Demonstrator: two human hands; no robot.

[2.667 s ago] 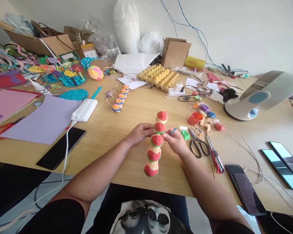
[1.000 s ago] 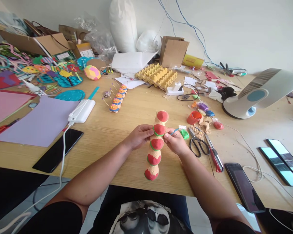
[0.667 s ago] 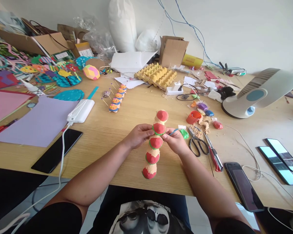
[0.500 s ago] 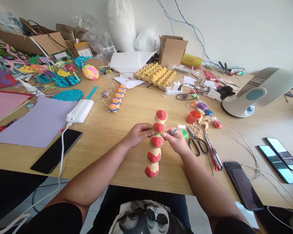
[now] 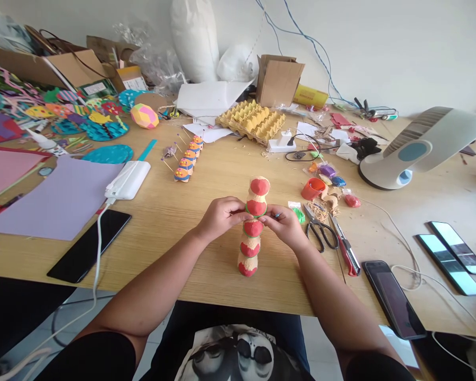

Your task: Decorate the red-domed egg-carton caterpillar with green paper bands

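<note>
An egg-carton strip [image 5: 250, 248] of pale bumps, with red patches and green edging, is held lengthwise in front of me over the table. My left hand [image 5: 228, 216] pinches its left side near the second bump from the far end. On the opposite side, my right hand [image 5: 281, 223] grips it between thumb and fingers. A small blue piece [image 5: 276, 215] sticks out among the right fingers; its kind is unclear. Farther off to the left stands a finished-looking orange and blue egg-carton strip [image 5: 189, 159] with thin sticks poking out.
Scissors [image 5: 320, 233], a utility knife [image 5: 346, 247] and a red cup [image 5: 313, 188] lie right of my hands. Beyond are a yellow egg tray [image 5: 254, 123] and a white fan [image 5: 404, 153]. Phones rest on both sides; a power bank [image 5: 127, 181] with a cable sits left.
The near end of the egg-carton strip has tilted, so the strip looks shorter and more of its near bumps' sides show. Both hands keep their hold, and the blue piece shows less.
</note>
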